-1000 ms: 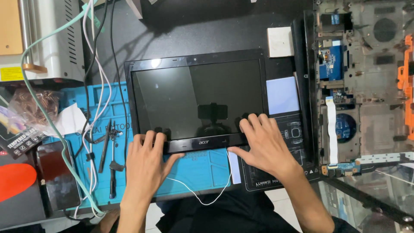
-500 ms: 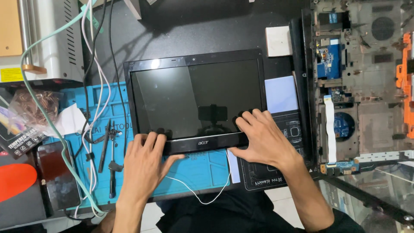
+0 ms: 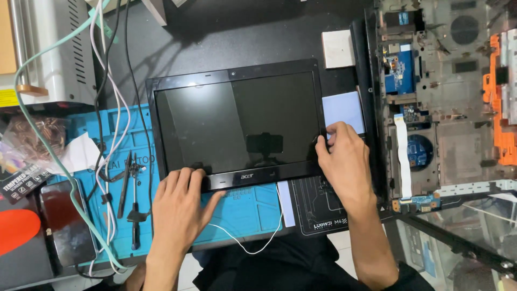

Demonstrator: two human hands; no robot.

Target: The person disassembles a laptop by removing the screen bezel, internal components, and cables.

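Observation:
A black laptop screen panel (image 3: 237, 121) with its bezel lies flat on the bench, glass up. My left hand (image 3: 180, 207) presses on the bezel's near edge at the lower left corner, fingers spread. At the panel's right edge, my right hand (image 3: 347, 161) has its fingertips curled against the bezel near the lower right corner. A thin white wire (image 3: 258, 242) runs out from under the panel's near edge.
A blue work mat (image 3: 242, 210) lies under the panel, with tweezers and small tools (image 3: 129, 199) at the left. An opened laptop base (image 3: 431, 102) with exposed boards sits at the right. Cables (image 3: 102, 108), a phone (image 3: 64, 223) and a grey box (image 3: 48, 48) are at the left.
My right hand has moved from the bezel's near edge to its right edge. My left hand stayed at the lower left corner.

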